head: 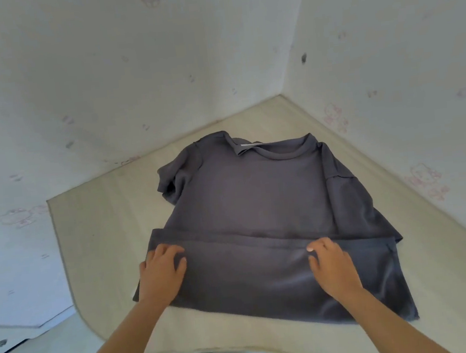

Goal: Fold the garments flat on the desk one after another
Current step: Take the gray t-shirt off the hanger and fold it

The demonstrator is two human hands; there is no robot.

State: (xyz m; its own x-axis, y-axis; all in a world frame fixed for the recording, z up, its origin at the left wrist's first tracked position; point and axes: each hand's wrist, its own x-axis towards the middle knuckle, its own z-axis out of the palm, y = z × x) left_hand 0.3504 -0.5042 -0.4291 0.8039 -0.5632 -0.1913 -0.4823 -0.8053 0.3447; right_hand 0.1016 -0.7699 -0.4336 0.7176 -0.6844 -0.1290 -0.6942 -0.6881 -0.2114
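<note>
Head view: a grey shirt lies flat on the desk, its near part folded up toward the far collar. The left hand and right hand pinch the hem with curled fingers.

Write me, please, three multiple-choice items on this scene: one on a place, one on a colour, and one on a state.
1. Where are the left hand and the right hand?
A) on the collar
B) on the turned-up lower part of the T-shirt
C) on a sleeve

2. What colour is the T-shirt on the desk?
A) white
B) dark grey
C) red

3. How does the hem lie?
A) hanging off the desk
B) rolled into a tube
C) folded up over the body

Answers:
1 B: both hands hold the turned-up band near its edge.
2 B: the cloth is dark grey all over.
3 C: the hem runs straight across the shirt's body.
</note>
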